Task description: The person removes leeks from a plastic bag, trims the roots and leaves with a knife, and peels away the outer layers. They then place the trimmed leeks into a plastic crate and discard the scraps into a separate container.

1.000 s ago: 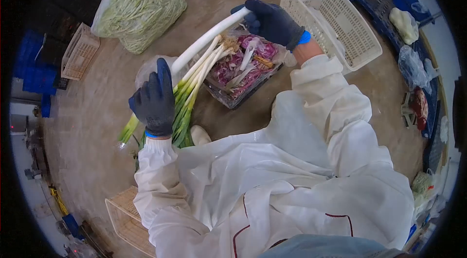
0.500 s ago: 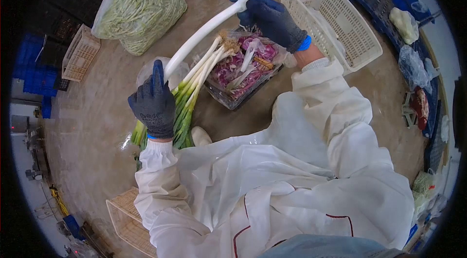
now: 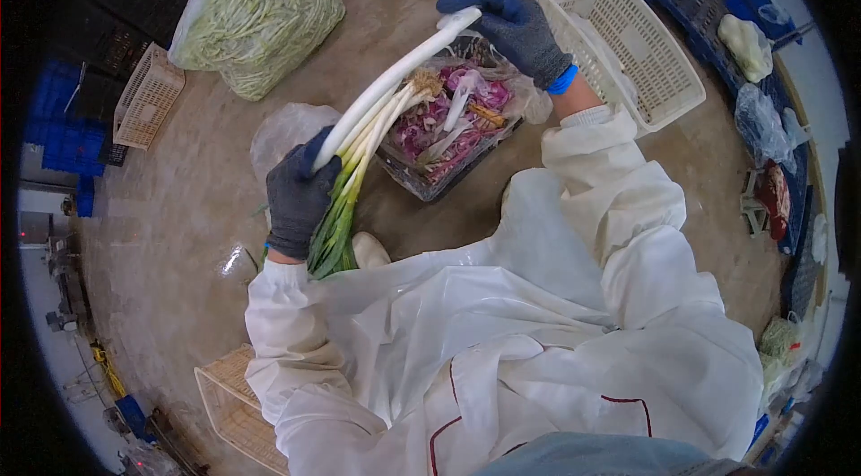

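Observation:
A long, thick white green onion stalk slants between my two gloved hands. My left hand is closed around its lower end. At the upper end, the fingers of my right hand are closed on the tip. Below the stalk lies a bunch of green onions, with roots toward the crate and green leaves partly hidden behind my left hand. A dark crate lined with plastic holds purple and white peelings, just below my right hand.
A white perforated basket stands to the right of the peelings. Upper left, a large clear bag of pale green vegetables rests on the wet floor. Another basket is at lower left, and my boot shows beside the onion leaves.
The white stalk has shifted slightly right and down at its upper end. My left hand has turned and moved a little right, its index finger no longer pointing up along the stalk.

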### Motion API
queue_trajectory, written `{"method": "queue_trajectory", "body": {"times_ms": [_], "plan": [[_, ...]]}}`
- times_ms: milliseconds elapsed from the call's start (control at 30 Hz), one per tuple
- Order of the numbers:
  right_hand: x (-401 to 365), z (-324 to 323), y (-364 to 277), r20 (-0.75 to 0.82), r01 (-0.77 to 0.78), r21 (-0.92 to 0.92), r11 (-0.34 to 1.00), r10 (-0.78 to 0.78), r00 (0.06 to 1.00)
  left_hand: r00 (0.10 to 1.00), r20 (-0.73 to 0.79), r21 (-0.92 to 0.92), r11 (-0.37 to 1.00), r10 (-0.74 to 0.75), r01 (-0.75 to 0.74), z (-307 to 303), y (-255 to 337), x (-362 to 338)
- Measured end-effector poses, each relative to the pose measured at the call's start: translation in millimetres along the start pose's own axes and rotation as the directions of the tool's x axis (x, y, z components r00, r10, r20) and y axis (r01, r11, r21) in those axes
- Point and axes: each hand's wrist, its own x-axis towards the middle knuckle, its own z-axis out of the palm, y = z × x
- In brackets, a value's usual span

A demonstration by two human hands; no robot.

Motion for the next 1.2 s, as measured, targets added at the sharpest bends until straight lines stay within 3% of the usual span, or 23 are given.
{"method": "queue_trajectory", "body": {"times_ms": [33,100,200,233,267,333,367,400,467,500,633,700,733,767,800,833,900,933,967,1000,1033,1100,1200], "plan": [[0,-1,0,-0.095,-0.017,0.092,0.996,0.026,0.995,0.984,0.093,-0.203,0.964,-0.155,0.171,2,-8,-5],[0,-3,0,-0.274,-0.024,0.274,0.962,0.101,0.956,0.961,0.178,-0.227,0.941,-0.212,0.25,4,-25,-9],[3,-30,12,-0.43,0.011,0.317,0.948,0.133,0.893,0.935,0.219,-0.194,0.926,-0.28,0.323,2,-28,-9],[-3,-39,19,-0.352,-0.109,0.349,0.931,0.238,0.905,0.929,0.214,-0.172,0.925,-0.302,0.34,0,-28,-8],[-9,-42,29,-0.162,-0.287,0.218,0.933,0.324,0.932,0.932,0.205,-0.176,0.925,-0.3,0.336,-1,-26,-8],[-20,-35,42,0.176,-0.515,-0.145,0.845,0.534,0.827,0.938,0.186,-0.185,0.927,-0.294,0.327,-1,-23,-5],[-24,-25,46,0.29,-0.275,-0.36,0.892,0.387,0.876,0.949,0.177,-0.186,0.938,-0.26,0.292,-1,-24,-3],[-26,-19,49,0.244,-0.447,-0.105,0.888,0.459,0.854,0.959,0.17,-0.187,0.949,-0.225,0.256,1,-26,-2],[-9,10,4,0.223,-0.639,0.413,0.648,0.609,0.761,0.958,0.19,-0.202,0.947,-0.213,0.251,4,-25,0],[-4,16,-1,0.194,-0.582,0.435,0.688,0.559,0.806,0.948,0.217,-0.213,0.937,-0.233,0.278,5,-21,1],[0,19,-8,0.073,-0.46,0.191,0.867,0.455,0.887,0.854,0.348,-0.238,0.845,-0.386,0.479,4,-17,5],[-2,21,-1,0.013,-0.46,0.145,0.876,0.463,0.886,0.917,0.262,-0.147,0.927,-0.3,0.345,4,-21,4],[-2,20,6,-0.039,-0.243,-0.214,0.946,0.24,0.97,0.942,0.222,-0.097,0.956,-0.25,0.277,5,-23,3],[-2,19,14,-0.003,-0.003,-0.548,0.837,0.002,1.0,0.955,0.196,-0.088,0.966,-0.224,0.245,6,-24,2],[-3,17,22,0.116,0.216,-0.794,0.569,-0.207,0.972,0.965,0.171,-0.078,0.974,-0.199,0.215,8,-25,1],[-3,20,20,0.079,0.165,-0.832,0.529,-0.18,0.98,0.974,0.147,-0.068,0.98,-0.175,0.187,9,-23,-1],[3,30,16,-0.002,0.06,-0.895,0.442,-0.139,0.99,0.946,0.186,-0.241,0.921,-0.266,0.307,13,-15,-1],[6,35,20,-0.231,-0.158,-0.665,0.73,0.0,0.973,0.928,0.211,-0.318,0.876,-0.308,0.363,14,-8,0],[10,40,26,-0.384,-0.336,-0.311,0.889,0.206,0.9,0.907,0.252,-0.361,0.837,-0.337,0.411,13,-2,1],[13,44,29,-0.433,-0.443,0.101,0.891,0.441,0.786,0.885,0.293,-0.401,0.794,-0.362,0.457,12,4,3],[17,41,20,-0.361,-0.507,0.375,0.776,0.626,0.691,0.861,0.333,-0.439,0.744,-0.385,0.503,9,6,3],[3,19,93,-0.42,-0.414,-0.275,0.868,0.279,0.864,0.831,0.403,-0.474,0.689,-0.384,0.548,4,4,3],[-3,-11,88,-0.237,-0.235,-0.795,0.56,0.07,0.969,0.818,0.414,-0.519,0.634,-0.4,0.573,-6,5,4]]}}
